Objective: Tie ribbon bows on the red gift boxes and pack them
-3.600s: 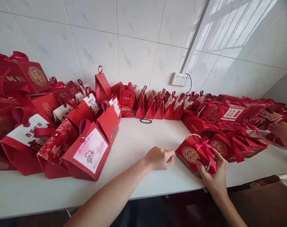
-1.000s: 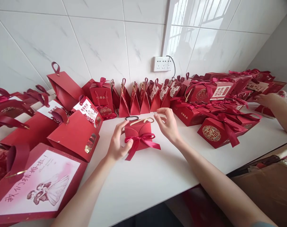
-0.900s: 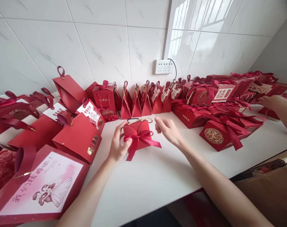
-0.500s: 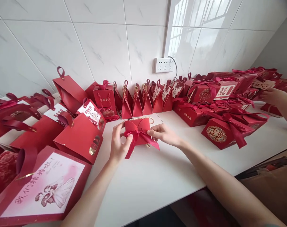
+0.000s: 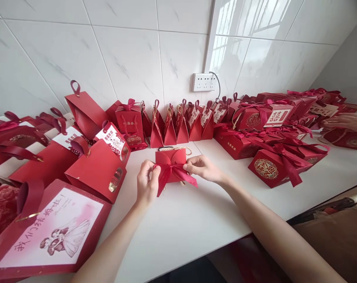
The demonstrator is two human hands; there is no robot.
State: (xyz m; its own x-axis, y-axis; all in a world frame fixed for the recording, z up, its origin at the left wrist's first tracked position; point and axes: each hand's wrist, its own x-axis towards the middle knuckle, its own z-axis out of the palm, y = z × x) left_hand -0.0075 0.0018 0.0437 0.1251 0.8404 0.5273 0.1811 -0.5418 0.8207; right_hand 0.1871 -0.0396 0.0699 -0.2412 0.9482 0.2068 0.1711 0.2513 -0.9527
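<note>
A small red gift box (image 5: 178,155) with curved top flaps sits in front of me on the white table. A dark pink ribbon (image 5: 173,170) crosses its front, tied in a bow at the middle. On the left, my left hand (image 5: 148,181) pinches one loop of the bow between thumb and fingers. My right hand (image 5: 202,168) pinches the other loop at the box's right side. A twisted gold cord (image 5: 185,148) shows behind the box, and bits of it poke out below.
Several red gift boxes (image 5: 96,169) crowd the left, beside a larger box with a picture card (image 5: 60,232). Small triangular boxes (image 5: 182,129) line the wall under a socket (image 5: 204,82). Ribboned boxes (image 5: 280,165) fill the right, where another person's hand (image 5: 347,122) touches one.
My left hand has shifted from the box's left side onto the bow loop, pulling it leftward. My right hand stays at its loop. The other person's hand has moved lower at the far right.
</note>
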